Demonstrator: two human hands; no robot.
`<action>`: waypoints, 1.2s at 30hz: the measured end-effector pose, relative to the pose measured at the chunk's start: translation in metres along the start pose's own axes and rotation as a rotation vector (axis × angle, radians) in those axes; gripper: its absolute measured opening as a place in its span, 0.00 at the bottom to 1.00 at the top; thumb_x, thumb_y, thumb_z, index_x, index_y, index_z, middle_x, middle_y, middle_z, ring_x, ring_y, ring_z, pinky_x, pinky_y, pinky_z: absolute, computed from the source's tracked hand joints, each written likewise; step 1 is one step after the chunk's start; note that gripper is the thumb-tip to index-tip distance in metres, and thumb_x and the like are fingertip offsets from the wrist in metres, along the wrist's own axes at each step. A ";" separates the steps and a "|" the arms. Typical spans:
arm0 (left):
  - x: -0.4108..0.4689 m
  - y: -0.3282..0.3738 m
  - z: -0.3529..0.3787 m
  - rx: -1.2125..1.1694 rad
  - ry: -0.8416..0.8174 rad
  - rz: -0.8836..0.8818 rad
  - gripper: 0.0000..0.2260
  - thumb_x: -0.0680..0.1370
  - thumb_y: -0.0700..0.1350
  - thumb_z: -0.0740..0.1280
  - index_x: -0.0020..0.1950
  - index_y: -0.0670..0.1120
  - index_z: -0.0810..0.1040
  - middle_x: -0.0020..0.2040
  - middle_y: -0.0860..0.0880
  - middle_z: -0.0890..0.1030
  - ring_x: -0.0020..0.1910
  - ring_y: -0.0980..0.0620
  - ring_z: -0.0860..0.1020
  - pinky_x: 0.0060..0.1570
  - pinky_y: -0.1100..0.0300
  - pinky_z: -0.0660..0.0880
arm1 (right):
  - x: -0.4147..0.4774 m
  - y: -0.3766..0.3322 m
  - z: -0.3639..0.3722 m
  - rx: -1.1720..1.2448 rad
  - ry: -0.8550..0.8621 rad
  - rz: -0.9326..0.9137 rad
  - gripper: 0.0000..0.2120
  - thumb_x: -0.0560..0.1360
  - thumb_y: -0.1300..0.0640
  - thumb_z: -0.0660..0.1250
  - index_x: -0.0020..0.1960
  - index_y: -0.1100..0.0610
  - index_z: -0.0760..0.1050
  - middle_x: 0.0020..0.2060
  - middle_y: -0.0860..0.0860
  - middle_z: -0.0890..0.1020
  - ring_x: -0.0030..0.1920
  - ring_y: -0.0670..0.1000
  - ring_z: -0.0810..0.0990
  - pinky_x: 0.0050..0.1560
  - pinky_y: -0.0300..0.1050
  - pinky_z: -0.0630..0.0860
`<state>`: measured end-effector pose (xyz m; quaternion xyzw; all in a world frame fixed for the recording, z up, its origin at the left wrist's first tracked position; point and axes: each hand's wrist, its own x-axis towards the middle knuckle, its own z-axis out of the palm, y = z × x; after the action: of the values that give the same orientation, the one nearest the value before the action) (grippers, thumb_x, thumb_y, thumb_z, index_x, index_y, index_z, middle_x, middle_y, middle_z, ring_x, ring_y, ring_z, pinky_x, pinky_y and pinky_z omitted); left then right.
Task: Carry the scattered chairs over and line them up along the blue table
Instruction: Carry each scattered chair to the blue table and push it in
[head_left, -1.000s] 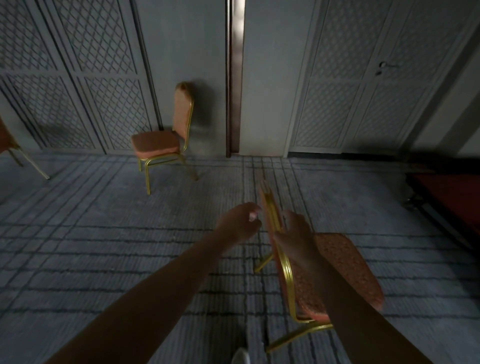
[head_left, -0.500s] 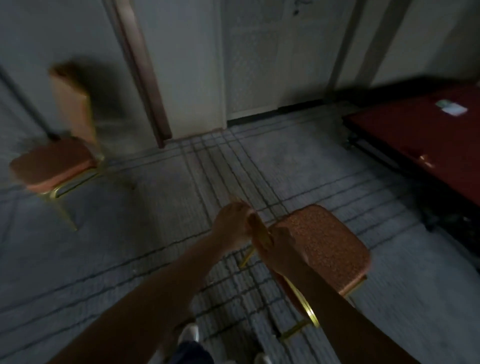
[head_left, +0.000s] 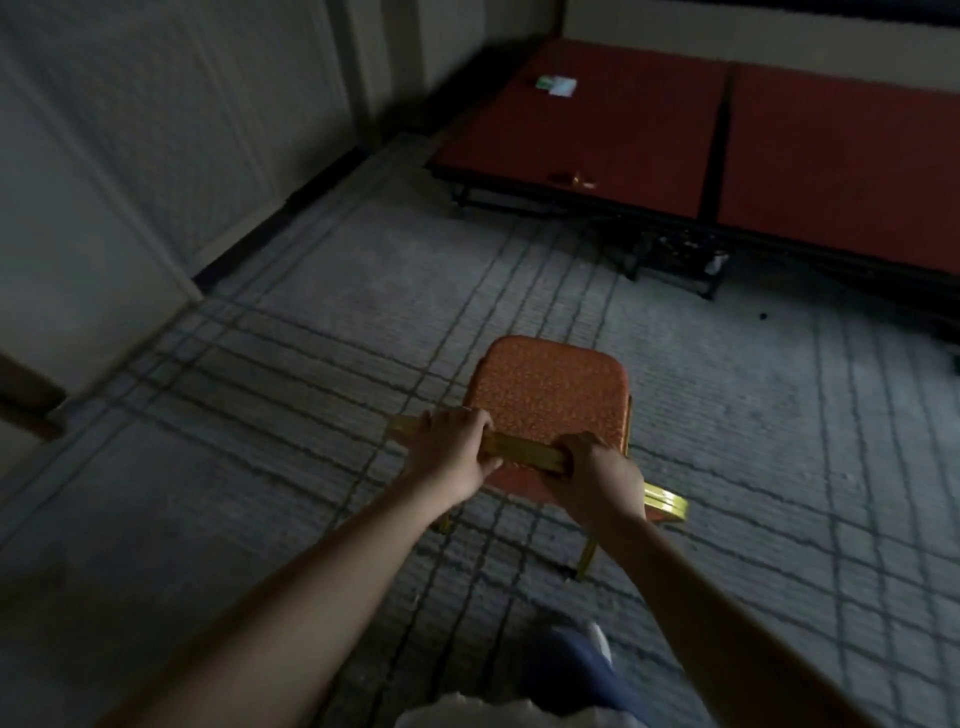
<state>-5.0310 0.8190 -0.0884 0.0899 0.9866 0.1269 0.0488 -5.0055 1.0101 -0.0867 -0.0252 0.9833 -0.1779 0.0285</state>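
Cloth of a blue trouser leg (head_left: 571, 670) was seen at the bottom edge, nearest the camera, with both bare forearms stretched forward above it. The left hand (head_left: 452, 447) was curled round the gold top rail (head_left: 524, 451) of the backrest near its left end. The right hand (head_left: 592, 475) was clenched on the same rail near its right end, and a bare stretch of rail was left between them. The chair (head_left: 545, 389) was held directly in front of the person, its orange padded seat pointed away. Whether its feet touched the grey carpet (head_left: 311, 364) could not be told.

A metal frame of this kind was judged stiff and moderately heavy, and its painted rail rather smooth. A wide two-handed hold on the rail was therefore thought sound. The padding would give and was better not gripped.

Farther off, low red platforms (head_left: 623, 119) were set near the wall (head_left: 727, 21), with a small pale card (head_left: 556, 84) lying on one. No blue table was shown.
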 end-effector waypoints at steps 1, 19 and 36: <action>0.002 -0.001 -0.001 0.001 -0.011 0.020 0.15 0.73 0.56 0.69 0.55 0.53 0.72 0.54 0.52 0.78 0.56 0.47 0.76 0.60 0.51 0.68 | -0.001 0.000 0.001 -0.008 0.006 -0.002 0.11 0.71 0.41 0.67 0.48 0.47 0.77 0.44 0.45 0.80 0.44 0.51 0.80 0.36 0.43 0.71; 0.091 -0.014 -0.031 -0.006 0.180 0.234 0.17 0.75 0.60 0.65 0.56 0.50 0.72 0.52 0.51 0.77 0.52 0.47 0.75 0.52 0.51 0.69 | 0.095 -0.004 -0.048 -0.042 0.057 0.090 0.15 0.71 0.34 0.66 0.44 0.45 0.79 0.36 0.43 0.80 0.37 0.47 0.79 0.31 0.40 0.66; 0.328 0.026 -0.095 -0.175 0.459 0.329 0.18 0.74 0.62 0.65 0.52 0.49 0.77 0.45 0.53 0.78 0.43 0.55 0.75 0.40 0.60 0.71 | 0.312 0.053 -0.145 -0.022 0.299 -0.077 0.08 0.69 0.46 0.69 0.41 0.50 0.75 0.38 0.46 0.75 0.38 0.49 0.74 0.34 0.42 0.68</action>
<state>-5.3594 0.8830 -0.0146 0.2128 0.9294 0.2345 -0.1895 -5.3276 1.0918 0.0151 -0.0363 0.9768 -0.1698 -0.1254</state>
